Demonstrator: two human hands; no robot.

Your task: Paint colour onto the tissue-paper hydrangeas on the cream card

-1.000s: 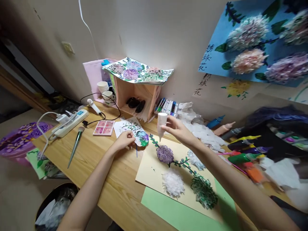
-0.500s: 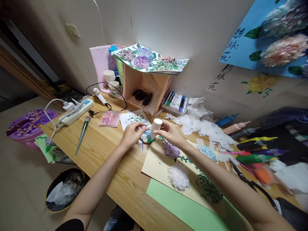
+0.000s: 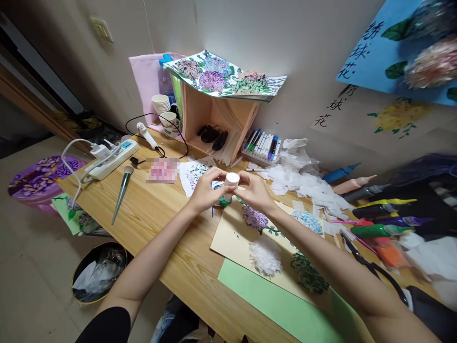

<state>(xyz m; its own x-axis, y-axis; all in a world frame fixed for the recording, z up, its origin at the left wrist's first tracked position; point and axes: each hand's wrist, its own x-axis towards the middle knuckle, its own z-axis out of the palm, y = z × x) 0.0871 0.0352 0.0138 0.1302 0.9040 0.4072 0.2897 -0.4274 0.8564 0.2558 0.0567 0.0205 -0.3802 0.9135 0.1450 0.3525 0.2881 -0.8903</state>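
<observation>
White bottle: centre of frame | my right hand: fingers clamped on it | my left hand: fingers at its left side, grip can't tell | purple flower: below right

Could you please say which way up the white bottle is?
Flat end up: the white bottle shows its round end on top, between left hand and right hand; its lower part is hidden.

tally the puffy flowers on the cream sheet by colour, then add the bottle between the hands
Purple flower: 1
Blue-and-white flower: 1
White flower: 1
Dark green flower: 1
White bottle between the left hand and right hand: 1
Total: 5
</observation>
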